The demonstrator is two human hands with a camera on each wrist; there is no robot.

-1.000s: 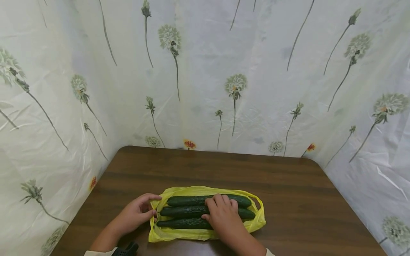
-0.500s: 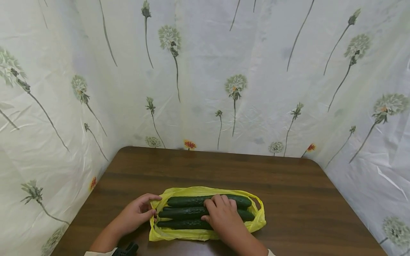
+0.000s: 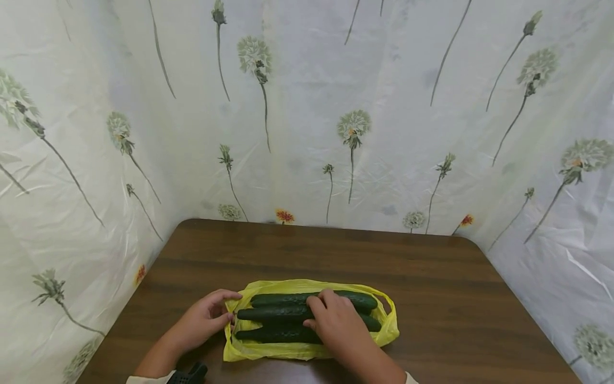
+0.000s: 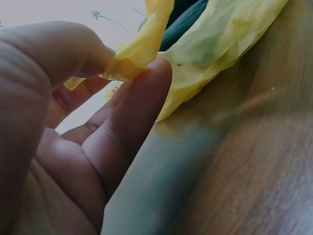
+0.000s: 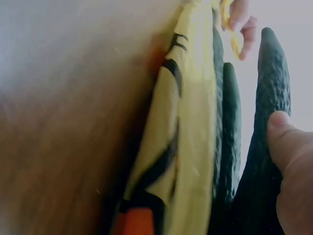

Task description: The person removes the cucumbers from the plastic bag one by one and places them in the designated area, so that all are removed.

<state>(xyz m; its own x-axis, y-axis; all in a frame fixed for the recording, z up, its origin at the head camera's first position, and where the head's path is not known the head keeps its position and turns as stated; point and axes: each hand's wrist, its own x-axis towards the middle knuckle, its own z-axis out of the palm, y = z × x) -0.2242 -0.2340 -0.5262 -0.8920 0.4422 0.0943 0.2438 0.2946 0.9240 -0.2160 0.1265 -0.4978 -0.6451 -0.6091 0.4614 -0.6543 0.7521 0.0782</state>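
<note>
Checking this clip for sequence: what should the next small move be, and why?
Probably lift the long dark-green cucumber held by the right hand up out of the thin yellow plastic bag: its tip stands apart from the neighbouring dark-green cucumbers in the right wrist view, and the left hand pinches the bag's edge.

A crinkled, thin yellow bag [image 3: 273, 351] lies spread open on the surface [image 3: 431, 298], dark print along its side, a handle loop at its right end. Lengthwise inside lie the far cucumber [image 3: 280, 300] and the near cucumber [image 3: 280, 334], dark green and slender. Between them, the bumpy middle cucumber [image 3: 268, 313] is tilted, its left end raised.
</note>
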